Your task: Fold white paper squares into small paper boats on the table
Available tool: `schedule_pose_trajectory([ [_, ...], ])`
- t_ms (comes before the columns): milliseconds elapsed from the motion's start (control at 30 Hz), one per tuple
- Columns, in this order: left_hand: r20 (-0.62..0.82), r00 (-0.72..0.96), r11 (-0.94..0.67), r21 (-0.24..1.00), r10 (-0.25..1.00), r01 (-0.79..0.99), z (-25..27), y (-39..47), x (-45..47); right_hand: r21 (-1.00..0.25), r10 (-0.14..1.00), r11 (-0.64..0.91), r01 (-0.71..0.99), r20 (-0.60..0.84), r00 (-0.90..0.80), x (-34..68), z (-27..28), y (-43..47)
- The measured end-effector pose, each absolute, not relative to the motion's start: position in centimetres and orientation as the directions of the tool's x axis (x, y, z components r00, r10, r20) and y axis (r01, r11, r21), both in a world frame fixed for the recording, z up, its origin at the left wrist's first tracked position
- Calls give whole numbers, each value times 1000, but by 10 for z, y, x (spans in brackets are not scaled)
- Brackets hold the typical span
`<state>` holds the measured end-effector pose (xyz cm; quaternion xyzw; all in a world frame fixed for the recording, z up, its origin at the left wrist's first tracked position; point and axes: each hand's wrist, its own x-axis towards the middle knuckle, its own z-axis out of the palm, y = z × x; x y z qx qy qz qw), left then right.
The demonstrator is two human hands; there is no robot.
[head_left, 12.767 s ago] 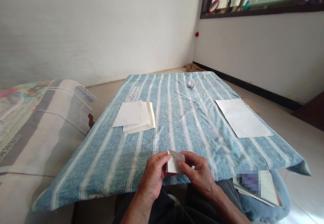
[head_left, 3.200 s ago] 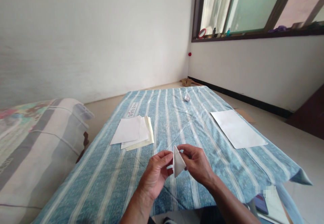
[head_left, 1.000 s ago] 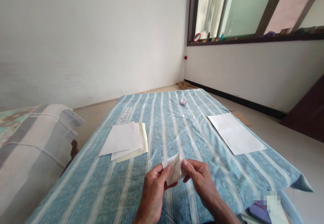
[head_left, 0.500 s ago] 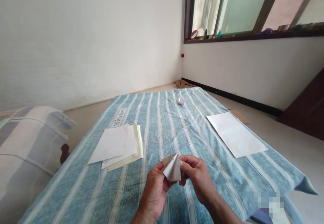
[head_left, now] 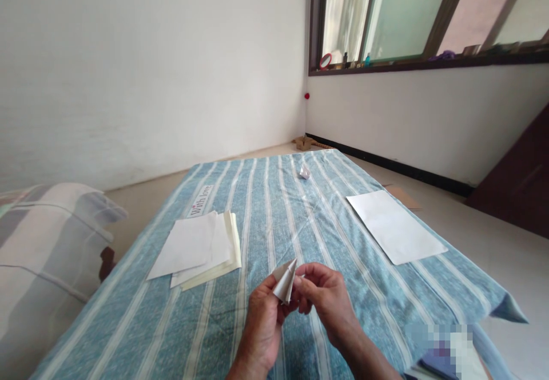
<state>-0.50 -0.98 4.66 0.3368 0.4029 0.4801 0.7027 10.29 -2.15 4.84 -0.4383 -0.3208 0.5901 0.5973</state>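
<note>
A small piece of folded paper (head_left: 284, 284), pale and pleated to a point at the top, is held between both hands above the near part of the table. My left hand (head_left: 262, 317) pinches its left and lower side. On the right side, the thumb and fingers of my right hand (head_left: 328, 297) are closed on the paper's edge. Some fingertips are hidden behind the folds.
Blue-and-white striped cloth (head_left: 257, 225) covers the table. A stack of white and cream sheets (head_left: 189, 245) lies left, a single white sheet (head_left: 394, 225) right. Farther back stands a small folded paper piece (head_left: 304, 171). Patterned fabric (head_left: 51, 254) bulges at the left.
The folded paper has turned and its right flap now looks narrower, edge-on. My right fingers have shifted in closer to the left hand. The view has moved slightly.
</note>
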Motion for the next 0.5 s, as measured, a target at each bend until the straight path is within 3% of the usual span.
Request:
schedule_pose_trajectory([
  [500,-255,199,315,864,946,-393,53,-18,-1,-891,989,-69,-449,-121,87,102,55,-27],
])
